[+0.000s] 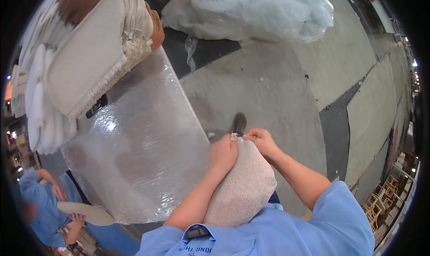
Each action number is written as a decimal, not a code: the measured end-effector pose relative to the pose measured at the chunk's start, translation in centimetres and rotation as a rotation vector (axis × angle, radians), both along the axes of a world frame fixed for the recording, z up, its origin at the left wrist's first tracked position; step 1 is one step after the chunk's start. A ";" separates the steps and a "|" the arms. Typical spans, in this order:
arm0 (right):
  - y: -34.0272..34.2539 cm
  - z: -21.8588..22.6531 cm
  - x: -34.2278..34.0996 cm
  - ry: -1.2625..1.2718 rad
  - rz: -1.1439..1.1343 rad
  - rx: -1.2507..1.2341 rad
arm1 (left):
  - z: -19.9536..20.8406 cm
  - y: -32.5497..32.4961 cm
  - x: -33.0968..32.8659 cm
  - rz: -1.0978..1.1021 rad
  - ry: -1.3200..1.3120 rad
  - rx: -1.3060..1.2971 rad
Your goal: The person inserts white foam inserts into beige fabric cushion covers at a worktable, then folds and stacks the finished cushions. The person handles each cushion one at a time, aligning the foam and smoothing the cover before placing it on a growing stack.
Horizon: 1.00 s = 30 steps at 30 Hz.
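A plump beige cushion (pixel 244 184) in textured fabric rests against my front, between my forearms. At its far end, my left hand (pixel 225 153) is closed on the gathered edge of the cover, where a bit of pale frayed material shows by the fingers. Close beside it, my right hand (pixel 263 142) pinches the same end of the cushion from the other side. A small white patch shows between the two hands. The fingertips partly hide what is gripped there.
Left of me stands a table (pixel 139 135) wrapped in shiny plastic, bearing a stack of beige fabric covers (pixel 94 54) and a dark phone (pixel 97 106). White padding pieces (pixel 40 103) are piled beyond. A big plastic bag (pixel 251 11) lies ahead. A co-worker (pixel 49 202) holds a flat beige piece.
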State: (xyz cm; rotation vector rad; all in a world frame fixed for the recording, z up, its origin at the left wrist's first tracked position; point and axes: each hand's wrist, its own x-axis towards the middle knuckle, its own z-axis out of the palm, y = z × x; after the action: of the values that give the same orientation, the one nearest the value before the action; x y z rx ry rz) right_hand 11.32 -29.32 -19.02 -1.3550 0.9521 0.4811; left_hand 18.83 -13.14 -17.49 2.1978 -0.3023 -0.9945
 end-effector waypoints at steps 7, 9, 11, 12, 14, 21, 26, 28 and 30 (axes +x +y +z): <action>-0.2 -0.9 -0.2 0.116 -0.157 0.320 | -1.0 -0.3 0.4 -0.068 0.001 0.107; -1.0 0.0 -0.3 0.096 -0.236 0.399 | -0.3 -0.9 0.6 -0.063 0.007 0.074; -2.3 1.4 -1.0 0.101 -0.313 0.491 | 0.3 -2.0 -0.3 -0.052 0.033 0.033; -2.9 2.2 -1.1 0.126 -0.317 0.441 | 0.3 -2.5 -0.6 -0.059 0.028 0.020; -3.9 2.4 -1.8 0.064 -0.244 0.358 | 0.1 -3.6 -0.8 -0.080 0.021 -0.012; -3.1 0.1 -3.0 0.038 -0.139 0.115 | -1.1 -2.9 -0.4 -0.034 0.229 -0.077; -2.9 -1.2 -2.5 0.199 -0.134 0.265 | -2.6 -2.9 -1.0 0.017 0.200 -0.020; -2.9 -2.0 -2.5 0.263 -0.118 0.316 | -3.0 -2.9 -1.3 0.039 0.205 0.005; -3.2 -3.1 -2.3 0.322 -0.087 0.424 | -3.1 -2.8 -1.3 0.055 0.227 0.026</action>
State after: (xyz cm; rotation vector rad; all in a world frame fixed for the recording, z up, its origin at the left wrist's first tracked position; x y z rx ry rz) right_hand 8.97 -32.50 -22.07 -0.8643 1.0916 0.8013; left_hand 17.56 -15.98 -20.60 2.0796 -0.1248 -1.2091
